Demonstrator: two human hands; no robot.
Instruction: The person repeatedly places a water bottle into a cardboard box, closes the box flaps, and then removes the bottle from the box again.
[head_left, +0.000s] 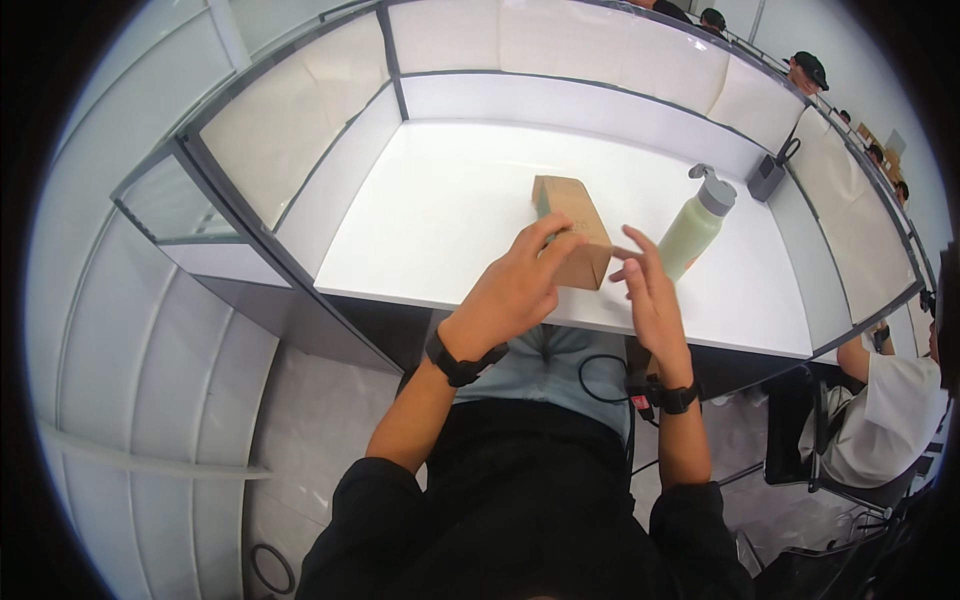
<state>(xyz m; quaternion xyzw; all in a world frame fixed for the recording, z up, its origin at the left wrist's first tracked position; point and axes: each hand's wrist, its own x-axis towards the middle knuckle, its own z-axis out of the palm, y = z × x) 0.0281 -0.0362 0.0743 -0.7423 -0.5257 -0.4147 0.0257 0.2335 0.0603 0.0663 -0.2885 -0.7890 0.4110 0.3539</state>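
Observation:
A brown cardboard box (577, 214) with some print and a green side is tilted above the white desk, near its front edge. My left hand (521, 274) grips the box from the left, thumb and fingers on its faces. At the box's right end, my right hand (649, 289) has its fingers spread; a fingertip is close to the box's edge, and whether it touches cannot be told. A pale green bottle (690, 232) with a grey lid stands on the desk just beyond my right hand.
The white desk (442, 187) is enclosed by low partition panels (562, 97). A dark grey holder (766, 178) with a black looped item sits in the back right corner. A black cable (589, 360) hangs by my lap. A person (885, 412) sits at the right; others are beyond the partition.

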